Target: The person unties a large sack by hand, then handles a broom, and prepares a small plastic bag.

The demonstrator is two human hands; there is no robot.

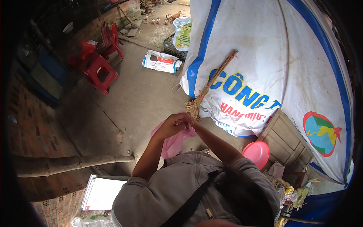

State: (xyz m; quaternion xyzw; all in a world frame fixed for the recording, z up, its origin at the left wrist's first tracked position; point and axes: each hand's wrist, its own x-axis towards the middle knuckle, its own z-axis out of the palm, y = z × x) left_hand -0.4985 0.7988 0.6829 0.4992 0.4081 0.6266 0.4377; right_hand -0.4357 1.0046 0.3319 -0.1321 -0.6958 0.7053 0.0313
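My left hand [174,124] and my right hand [188,120] meet in front of my chest with fingers bent together. A thin pink plastic bag [174,143] hangs below them, bunched at its top where the fingers close on it. My left hand partly covers the right, so the exact grip is hidden. Just beyond the hands, a straw broom [204,92] leans against a white printed tarp [253,45], bristles down.
Red plastic stools [99,72] stand at left. A wrapped white packet [162,61] lies on the floor [130,90] near a crate [174,47]. A bamboo pole [72,164] juts in from the left. A pink basin [256,154] sits at right; chickens [175,16] are far off.
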